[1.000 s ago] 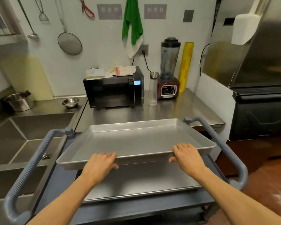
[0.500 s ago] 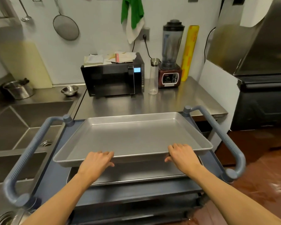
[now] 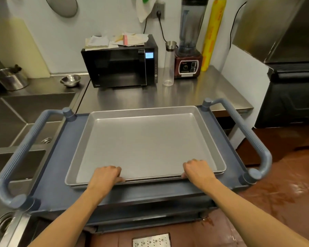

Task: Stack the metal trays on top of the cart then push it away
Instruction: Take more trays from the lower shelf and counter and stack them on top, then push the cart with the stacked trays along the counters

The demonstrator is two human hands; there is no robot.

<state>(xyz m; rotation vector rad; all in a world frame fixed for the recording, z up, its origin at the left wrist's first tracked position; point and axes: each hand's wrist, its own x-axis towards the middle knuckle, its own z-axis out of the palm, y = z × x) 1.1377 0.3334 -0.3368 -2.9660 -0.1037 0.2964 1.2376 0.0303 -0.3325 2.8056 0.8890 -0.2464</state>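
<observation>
A large metal tray (image 3: pixel 143 145) lies flat on the top shelf of the blue-grey cart (image 3: pixel 48 177), nested on another tray whose rim (image 3: pixel 168 181) shows under its near edge. My left hand (image 3: pixel 105 177) grips the near rim left of centre, fingers curled over it. My right hand (image 3: pixel 196 171) grips the same rim toward the right corner. The cart's two ribbed handles (image 3: pixel 246 129) rise along its left and right sides.
The cart stands against a steel counter (image 3: pixel 168 97) holding a black microwave (image 3: pixel 121 66), a clear bottle (image 3: pixel 169 65) and a blender (image 3: pixel 189 41). A sink (image 3: pixel 25 111) lies to the left, a dark appliance (image 3: pixel 292 97) to the right. A floor drain (image 3: pixel 150 240) sits below.
The tray held above the cart has come down onto the tray lying there, and now rests nested on it. Both hands stay on its near rim. The view tilted downward.
</observation>
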